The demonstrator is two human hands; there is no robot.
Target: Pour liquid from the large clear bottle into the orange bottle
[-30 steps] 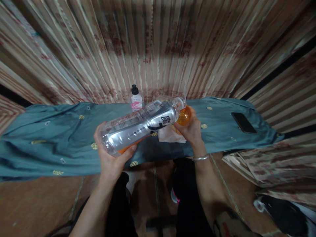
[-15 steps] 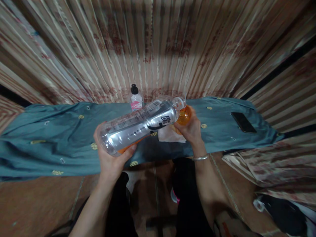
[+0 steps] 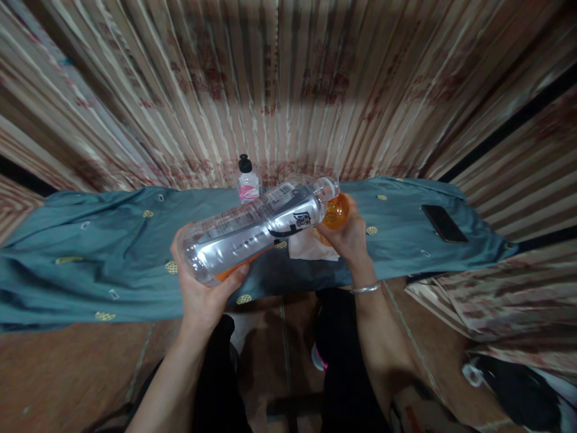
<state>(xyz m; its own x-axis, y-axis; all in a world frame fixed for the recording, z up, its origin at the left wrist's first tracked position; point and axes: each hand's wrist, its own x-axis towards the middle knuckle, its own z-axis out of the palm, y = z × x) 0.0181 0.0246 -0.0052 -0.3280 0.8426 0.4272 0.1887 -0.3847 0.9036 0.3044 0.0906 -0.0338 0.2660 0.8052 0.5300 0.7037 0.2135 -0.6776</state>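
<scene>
My left hand (image 3: 198,297) is wrapped round the base of a large clear plastic bottle (image 3: 250,237) with a silver label and dark characters. The bottle is tilted, its open neck pointing up and to the right. My right hand (image 3: 354,237) is closed round an orange see-through container (image 3: 336,211), right beside the bottle's mouth. The neck hides part of this container, so its exact kind is unclear. Below the hands, a white tissue or paper (image 3: 311,248) lies on the cloth. Whether liquid passes between the two vessels cannot be made out.
A teal cloth (image 3: 112,240) with yellow prints covers the narrow table. Behind the clear bottle stands a small black-capped bottle (image 3: 247,183). To the right lies a black phone (image 3: 444,223). Patterned curtains (image 3: 279,78) hang close behind, and a dark bundle (image 3: 518,388) is on the floor.
Almost nothing differs. Both hands keep their hold and the clear bottle stays at nearly the same tilt.
</scene>
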